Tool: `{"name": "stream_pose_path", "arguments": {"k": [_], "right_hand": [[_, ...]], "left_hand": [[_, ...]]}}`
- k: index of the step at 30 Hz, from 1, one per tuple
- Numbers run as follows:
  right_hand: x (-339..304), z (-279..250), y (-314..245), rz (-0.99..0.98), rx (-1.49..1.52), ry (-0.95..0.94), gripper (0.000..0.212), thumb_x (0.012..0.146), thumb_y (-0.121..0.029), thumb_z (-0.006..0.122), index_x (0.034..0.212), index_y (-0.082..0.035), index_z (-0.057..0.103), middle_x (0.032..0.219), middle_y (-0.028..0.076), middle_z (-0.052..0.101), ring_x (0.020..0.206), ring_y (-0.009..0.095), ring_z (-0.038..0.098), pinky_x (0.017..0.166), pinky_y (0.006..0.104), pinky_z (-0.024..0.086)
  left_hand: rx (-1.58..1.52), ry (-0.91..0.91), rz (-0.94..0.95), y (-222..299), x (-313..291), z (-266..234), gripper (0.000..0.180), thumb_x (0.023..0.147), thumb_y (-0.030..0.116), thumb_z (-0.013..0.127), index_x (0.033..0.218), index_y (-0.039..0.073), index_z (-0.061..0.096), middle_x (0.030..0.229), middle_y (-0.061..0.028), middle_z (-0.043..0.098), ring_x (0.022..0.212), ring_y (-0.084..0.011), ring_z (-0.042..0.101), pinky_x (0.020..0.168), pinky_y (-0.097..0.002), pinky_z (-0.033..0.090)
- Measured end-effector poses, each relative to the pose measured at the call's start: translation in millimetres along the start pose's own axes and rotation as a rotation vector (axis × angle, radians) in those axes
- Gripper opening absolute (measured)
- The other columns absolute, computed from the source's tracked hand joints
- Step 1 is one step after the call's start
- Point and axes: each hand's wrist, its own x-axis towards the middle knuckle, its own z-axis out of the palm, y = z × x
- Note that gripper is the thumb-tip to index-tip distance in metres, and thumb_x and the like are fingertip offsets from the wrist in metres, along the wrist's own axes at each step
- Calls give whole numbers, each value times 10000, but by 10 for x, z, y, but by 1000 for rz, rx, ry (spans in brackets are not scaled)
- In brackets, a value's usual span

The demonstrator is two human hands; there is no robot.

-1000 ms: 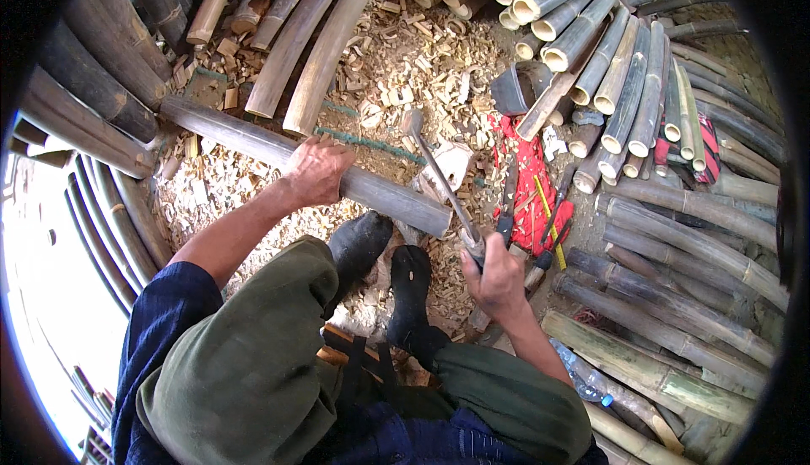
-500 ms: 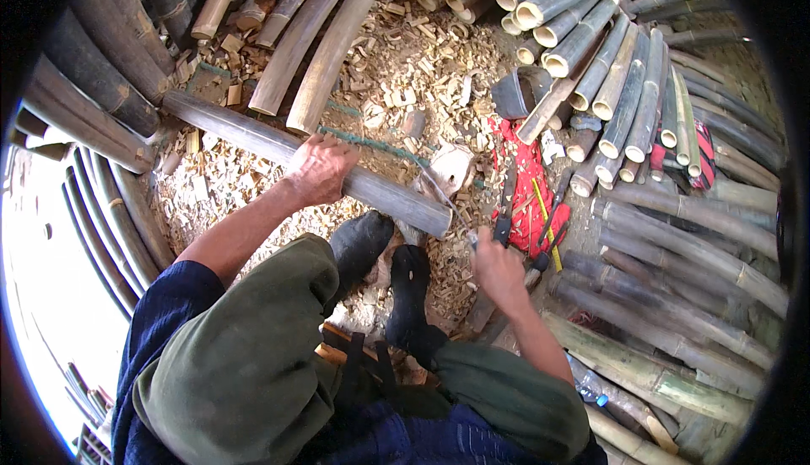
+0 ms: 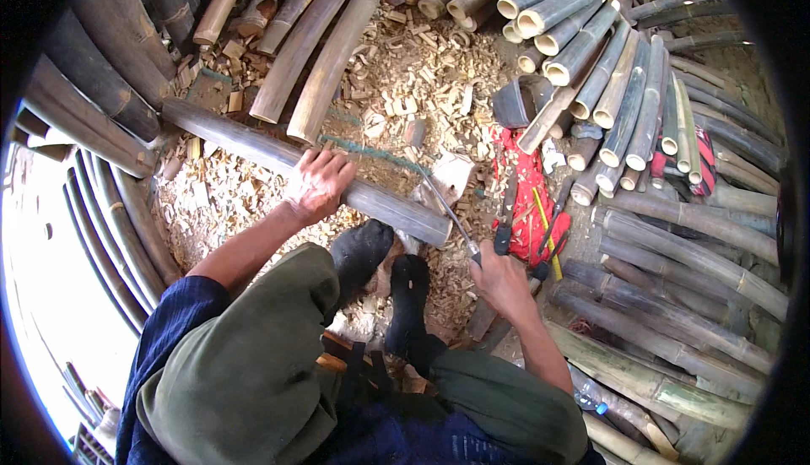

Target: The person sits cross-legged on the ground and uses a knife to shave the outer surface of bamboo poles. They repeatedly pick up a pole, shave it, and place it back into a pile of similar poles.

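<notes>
The left hand (image 3: 316,185) is lying over a dark bamboo pole (image 3: 395,211), its fingers curling over the far side and clamping down on it. So the pole is running right under those fingers, with a long stretch going off up and to their left and a shorter cut end pointing right, toward the other hand.

The right hand (image 3: 498,278) is keeping its fingers wrapped around the handle of a thin metal tool (image 3: 445,203). The shaft is sticking out up and left of those fingers, slanting past the pole's cut end; I can't tell if it's actually touching the bamboo.

Two feet in dark socks (image 3: 408,292) are resting between the two sets of fingers, a bit below the pole. A pale block (image 3: 456,175) is sitting up and left of the right fingers, beyond the pole. Just above and right of those same fingers, a red cloth (image 3: 525,186) is lying with a yellow strip (image 3: 547,227) across it. Wood chips (image 3: 426,72) are covering the ground beyond the left fingers, and more bamboo poles (image 3: 692,220) are lying well off to the right of the right fingers.
</notes>
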Motion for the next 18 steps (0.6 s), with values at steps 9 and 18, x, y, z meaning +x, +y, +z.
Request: {"name": "stream_pose_path", "arguments": {"k": [9, 18], "right_hand": [[-155, 149, -144, -143, 195, 254, 302, 1034, -262, 661, 1050, -11, 492, 822, 241, 720, 754, 485, 726, 643, 547, 580], [-323, -328, -425, -233, 298, 292, 311, 1042, -282, 659, 1148, -26, 519, 890, 282, 700, 777, 497, 711, 631, 573, 552]], "left_hand": [[-4, 41, -48, 140, -18, -105, 431, 762, 116, 684, 1185, 58, 626, 1185, -136, 663, 1158, -330, 628, 1048, -491, 455], [-90, -687, -77, 38, 465, -427, 537, 761, 167, 804, 1244, 35, 611, 1136, -170, 738, 1141, -339, 705, 1053, -543, 523]]}}
